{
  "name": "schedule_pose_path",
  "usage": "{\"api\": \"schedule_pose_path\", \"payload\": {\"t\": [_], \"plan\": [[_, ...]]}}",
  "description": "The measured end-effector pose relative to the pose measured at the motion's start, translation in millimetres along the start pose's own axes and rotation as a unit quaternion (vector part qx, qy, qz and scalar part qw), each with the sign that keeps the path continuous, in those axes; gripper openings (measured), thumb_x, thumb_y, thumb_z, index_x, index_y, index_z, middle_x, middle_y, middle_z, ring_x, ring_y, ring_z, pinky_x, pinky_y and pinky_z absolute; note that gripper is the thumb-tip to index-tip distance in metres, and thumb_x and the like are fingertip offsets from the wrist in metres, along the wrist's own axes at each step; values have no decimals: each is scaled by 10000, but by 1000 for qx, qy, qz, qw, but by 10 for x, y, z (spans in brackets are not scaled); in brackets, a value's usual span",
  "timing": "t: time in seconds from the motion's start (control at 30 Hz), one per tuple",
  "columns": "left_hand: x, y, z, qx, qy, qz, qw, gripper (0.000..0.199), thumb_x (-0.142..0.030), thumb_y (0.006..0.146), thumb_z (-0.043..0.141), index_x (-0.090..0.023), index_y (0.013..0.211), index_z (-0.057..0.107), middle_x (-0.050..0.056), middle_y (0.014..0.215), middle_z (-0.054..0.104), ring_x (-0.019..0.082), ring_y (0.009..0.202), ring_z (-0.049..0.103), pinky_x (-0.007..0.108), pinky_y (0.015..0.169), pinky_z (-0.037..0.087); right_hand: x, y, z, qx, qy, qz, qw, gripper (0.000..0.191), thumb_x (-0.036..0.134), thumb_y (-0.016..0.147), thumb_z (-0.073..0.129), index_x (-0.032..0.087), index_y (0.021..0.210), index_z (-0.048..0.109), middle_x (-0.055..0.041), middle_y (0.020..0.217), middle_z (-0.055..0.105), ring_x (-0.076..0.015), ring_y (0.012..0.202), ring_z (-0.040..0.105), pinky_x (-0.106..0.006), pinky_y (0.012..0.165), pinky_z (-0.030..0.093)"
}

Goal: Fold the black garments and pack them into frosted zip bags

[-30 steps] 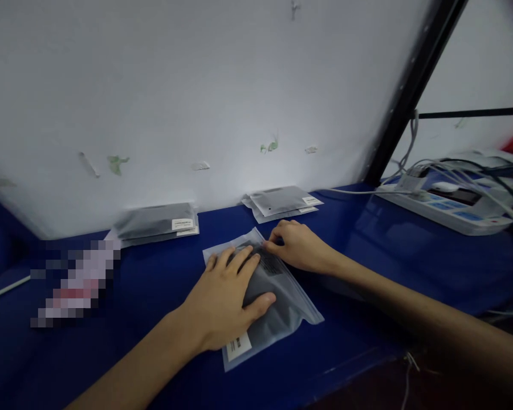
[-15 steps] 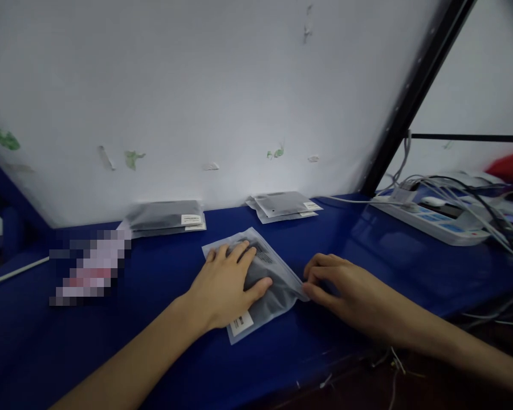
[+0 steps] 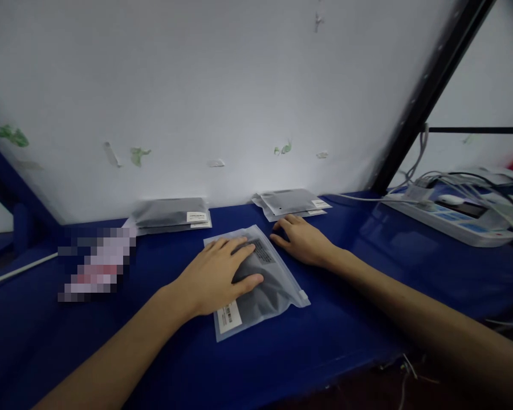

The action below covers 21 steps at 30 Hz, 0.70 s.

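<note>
Bag (image 3: pixel 273 290) of frosted, see-through plastic lies flat on a blue table (image 3: pixel 346 324), near the middle of the scene, with something dark inside. Left hand (image 3: pixel 216 276) rests palm down across the bag's left part, fingers spread and thumb pointing right; it presses the bag without gripping it. Right hand (image 3: pixel 301 240) is beside the bag's far right edge, fingers loosely curled and thumb a little apart, with nothing visible in its grasp. Whether its fingertips touch the bag or the table cannot be told.

Half a second ago the right hand was pinched at the bag's near right corner; now it has let go and is back toward the far end. That leaves a small zip slider (image 3: pixel 303 295) in plain sight at the near right corner. The zip strip appears to have been run along its length, though whether it is sealed all the way cannot be seen. Only the left hand now steadies the bag, in much the same place as before.

A white label (image 3: pixel 229 317) shows at the bag's near left corner. Beyond, against the white wall, lie a left stack of similar bags (image 3: pixel 169 213) and a right stack (image 3: pixel 288 202). A white power strip (image 3: pixel 465 225) sits far right among cables.
</note>
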<state>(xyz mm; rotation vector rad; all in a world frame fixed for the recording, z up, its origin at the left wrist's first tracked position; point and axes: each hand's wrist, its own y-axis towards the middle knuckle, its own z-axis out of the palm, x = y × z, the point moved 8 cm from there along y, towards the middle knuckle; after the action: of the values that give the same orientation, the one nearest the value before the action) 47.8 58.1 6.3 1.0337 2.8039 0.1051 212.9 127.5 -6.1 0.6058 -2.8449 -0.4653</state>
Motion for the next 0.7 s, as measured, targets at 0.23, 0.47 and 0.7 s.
{"api": "schedule_pose_path", "payload": {"t": [0.23, 0.47, 0.7], "plan": [[53, 14, 13, -16, -28, -26, 999, 612, -646, 933, 382, -298, 1431, 452, 24, 1517, 421, 312, 1364, 388, 508, 1096, 362, 20, -103, -4, -5, 45, -9, 999, 353, 369, 941, 488, 145, 1176, 627, -153, 1156, 642, -279, 1146, 569, -434, 1017, 438], [45, 11, 8, -3, -22, -39, 999, 603, -639, 932, 392, -301, 1427, 455, 20, 1514, 429, 295, 1367, 390, 506, 1103, 358, 47, -101, -27, -1, 62, -13, 998, 374, 351, 936, 493, 120, 1201, 620, -178, 1176, 631, -305, 1143, 566, -484, 1029, 422], [39, 1, -11, 3, -22, -45, 999, 600, -625, 932, 409, -298, 1433, 450, 26, 1511, 434, 306, 1358, 403, 516, 1089, 376, 68, -100, -63, 13, 71, -17, 997, 361, 348, 936, 510, 126, 1198, 623, -177, 1174, 628, -308, 1152, 559, -478, 1026, 426]]}}
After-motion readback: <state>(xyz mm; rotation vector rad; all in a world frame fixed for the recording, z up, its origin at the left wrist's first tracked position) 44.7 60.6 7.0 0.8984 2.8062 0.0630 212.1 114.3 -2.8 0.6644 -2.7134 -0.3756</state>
